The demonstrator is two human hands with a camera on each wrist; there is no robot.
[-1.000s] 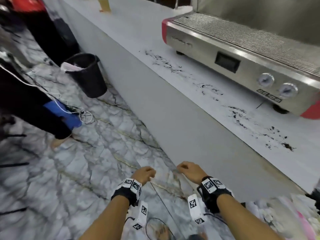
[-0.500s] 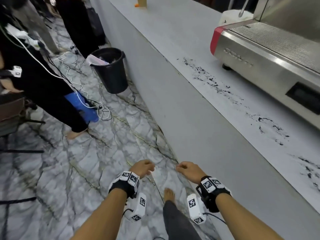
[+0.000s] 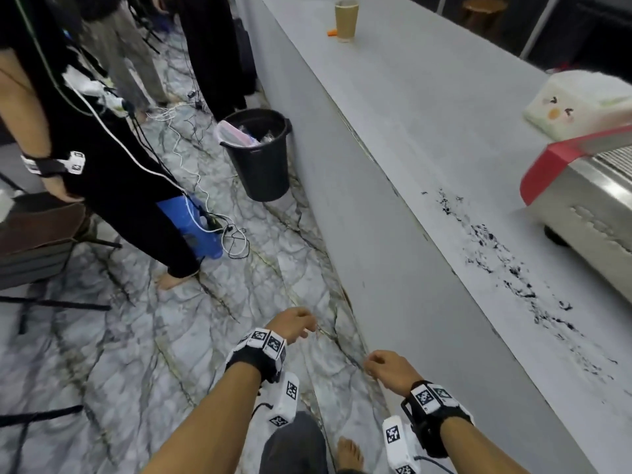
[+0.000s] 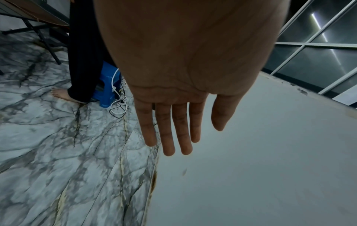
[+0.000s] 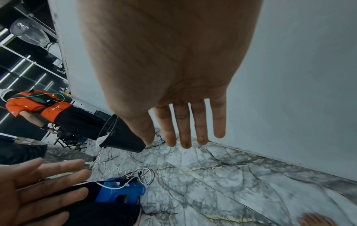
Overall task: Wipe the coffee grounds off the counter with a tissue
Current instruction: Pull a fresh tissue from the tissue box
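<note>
Dark coffee grounds [image 3: 496, 258] lie scattered in a long streak on the grey counter [image 3: 427, 107], in front of the espresso machine [image 3: 588, 213]. A white tissue pack [image 3: 581, 104] sits on the counter behind the machine. Both hands hang low over the marble floor, beside the counter's front panel and well below its top. My left hand [image 3: 295, 325] is empty, and the left wrist view shows its fingers [image 4: 170, 137] straight. My right hand [image 3: 383, 364] is empty too, its fingers [image 5: 185, 131] straight and slightly spread. Neither hand touches anything.
A black bin [image 3: 260, 155] with rubbish stands on the floor against the counter ahead. A paper cup [image 3: 346, 18] stands far down the counter. At left stand a person in black [image 3: 113, 172], a blue stool [image 3: 191, 224] and loose cables [image 3: 232, 237].
The view has swung left along the counter, so the machine and grounds slid to the right edge. The tissue pack and cup came into sight. Both hands stayed low and empty.
</note>
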